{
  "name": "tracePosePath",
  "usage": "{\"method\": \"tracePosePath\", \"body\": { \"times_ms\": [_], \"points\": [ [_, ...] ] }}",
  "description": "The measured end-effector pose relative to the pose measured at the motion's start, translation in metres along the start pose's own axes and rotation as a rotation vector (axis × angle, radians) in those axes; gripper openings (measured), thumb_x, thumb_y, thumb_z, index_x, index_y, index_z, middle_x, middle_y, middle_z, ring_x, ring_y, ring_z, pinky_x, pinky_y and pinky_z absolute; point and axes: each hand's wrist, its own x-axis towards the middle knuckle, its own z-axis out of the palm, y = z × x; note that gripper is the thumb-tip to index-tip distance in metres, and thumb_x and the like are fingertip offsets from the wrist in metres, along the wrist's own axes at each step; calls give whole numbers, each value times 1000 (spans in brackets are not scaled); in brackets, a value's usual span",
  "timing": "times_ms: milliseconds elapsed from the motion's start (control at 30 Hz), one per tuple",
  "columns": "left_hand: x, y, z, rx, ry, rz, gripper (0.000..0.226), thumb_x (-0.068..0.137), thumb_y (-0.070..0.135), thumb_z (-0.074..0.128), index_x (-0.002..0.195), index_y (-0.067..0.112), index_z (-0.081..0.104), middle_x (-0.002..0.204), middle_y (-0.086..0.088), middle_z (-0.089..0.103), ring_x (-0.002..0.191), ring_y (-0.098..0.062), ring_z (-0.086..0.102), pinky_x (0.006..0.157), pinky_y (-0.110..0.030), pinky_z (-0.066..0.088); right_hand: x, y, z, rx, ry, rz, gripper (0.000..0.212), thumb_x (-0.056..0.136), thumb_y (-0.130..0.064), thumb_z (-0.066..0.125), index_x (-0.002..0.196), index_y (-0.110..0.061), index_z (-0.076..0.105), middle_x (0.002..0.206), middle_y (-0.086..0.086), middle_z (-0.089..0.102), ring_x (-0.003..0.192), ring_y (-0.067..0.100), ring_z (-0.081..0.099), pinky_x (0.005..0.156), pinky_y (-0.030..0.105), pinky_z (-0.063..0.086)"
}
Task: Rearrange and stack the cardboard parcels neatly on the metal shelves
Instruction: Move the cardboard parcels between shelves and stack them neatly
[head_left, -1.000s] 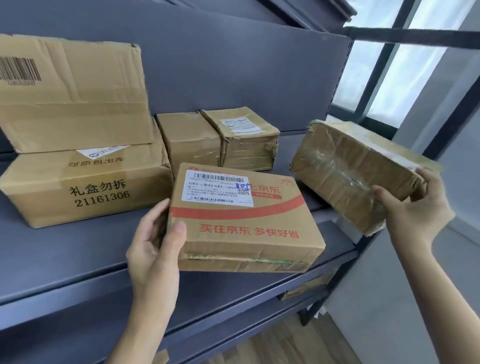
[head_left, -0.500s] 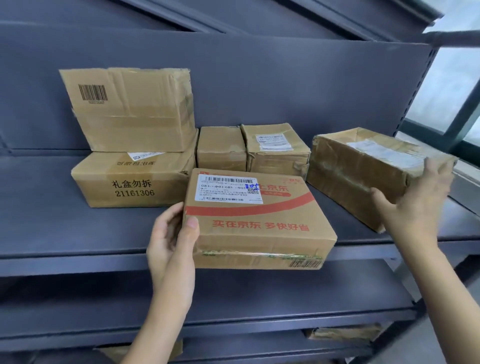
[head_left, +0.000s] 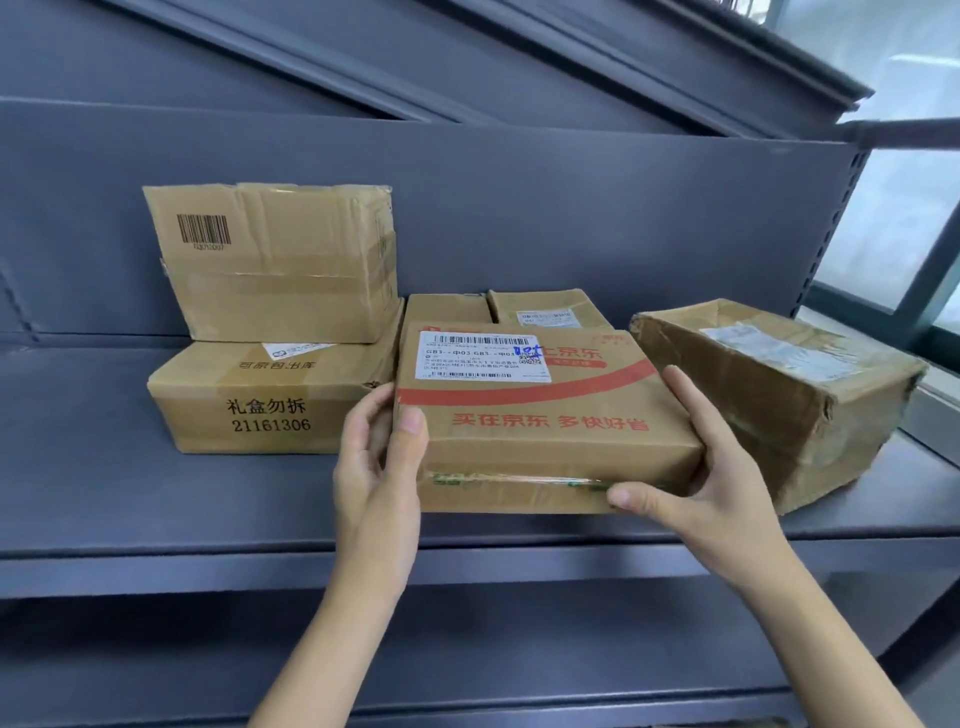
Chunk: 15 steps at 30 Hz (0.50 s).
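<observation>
A flat parcel with a red stripe and a white label (head_left: 535, 415) lies near the front of the grey metal shelf (head_left: 208, 509). My left hand (head_left: 379, 462) grips its left end, thumb on top. My right hand (head_left: 691, 467) grips its right front corner, thumb along the front face. To the right a taped, crumpled parcel (head_left: 779, 395) rests on the shelf with no hand on it. At the left a box with a barcode (head_left: 275, 260) is stacked on a printed box (head_left: 260, 400). Two small parcels (head_left: 519, 309) stand behind the striped one.
The shelf's back panel (head_left: 519, 208) rises behind the parcels, with an upper shelf slanting overhead. A lower shelf (head_left: 467, 649) shows beneath. Windows and a perforated upright post (head_left: 831, 218) lie at the right end.
My right hand let go of the taped parcel, which now rests on the shelf, and moved left to grip the striped parcel's right corner. The view shifted right.
</observation>
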Motion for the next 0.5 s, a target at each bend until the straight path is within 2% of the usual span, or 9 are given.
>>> {"method": "tracePosePath", "body": {
  "times_ms": [100, 200, 267, 300, 367, 433, 500],
  "points": [
    [21, 16, 8, 196, -164, 84, 68, 64, 59, 66, 122, 32, 43, 104, 29, 63, 102, 12, 56, 82, -6, 44, 22, -9, -4, -78, 171, -30, 115, 41, -52, 79, 143, -20, 36, 126, -31, 41, 109, -30, 35, 87, -8, 25],
    [66, 37, 19, 386, -253, 167, 82, 63, 51, 79, 130, 29, 37, 109, 30, 54, 100, 16, 52, 81, -4, 41, 62, -20, -10, -131, 272, -90, 104, 53, -36, 86, 142, -16, 38, 129, -20, 41, 110, -19, 36, 84, -10, 22],
    [97, 45, 27, 562, -218, 239, 76, 71, 42, 77, 134, 26, 39, 109, 33, 49, 104, 7, 49, 85, -9, 38, 96, -23, -8, -158, 275, -101, 95, 63, -28, 85, 143, -15, 36, 134, -17, 38, 117, -12, 33, 85, -11, 20],
    [111, 45, 29, 652, -194, 274, 70, 75, 38, 75, 134, 23, 40, 114, 28, 50, 109, 1, 46, 86, -11, 34, 113, -21, -5, -183, 261, -97, 91, 66, -27, 83, 143, -15, 36, 138, -15, 38, 122, -7, 34, 88, -10, 19],
    [133, 34, 33, 847, -162, 380, 60, 81, 28, 70, 133, 14, 43, 138, 5, 45, 130, -12, 36, 99, -15, 25, 142, -9, 7, -259, 200, -78, 86, 69, -29, 81, 142, -15, 38, 146, -5, 39, 130, 4, 36, 93, -3, 18],
    [148, 16, 37, 1051, -241, 448, 58, 84, 22, 67, 134, 8, 42, 151, -10, 29, 142, -23, 20, 113, -28, 13, 162, 6, 22, -330, 108, -31, 83, 72, -32, 79, 142, -13, 39, 148, 2, 39, 134, 13, 36, 92, 3, 18],
    [159, -5, 40, 1270, -343, 444, 63, 87, 26, 63, 140, 9, 34, 155, -10, 21, 144, -24, 10, 116, -39, 7, 175, 16, 32, -345, 61, 2, 80, 75, -34, 77, 141, -12, 38, 149, 3, 37, 135, 18, 36, 91, 6, 20]
  ]
}}
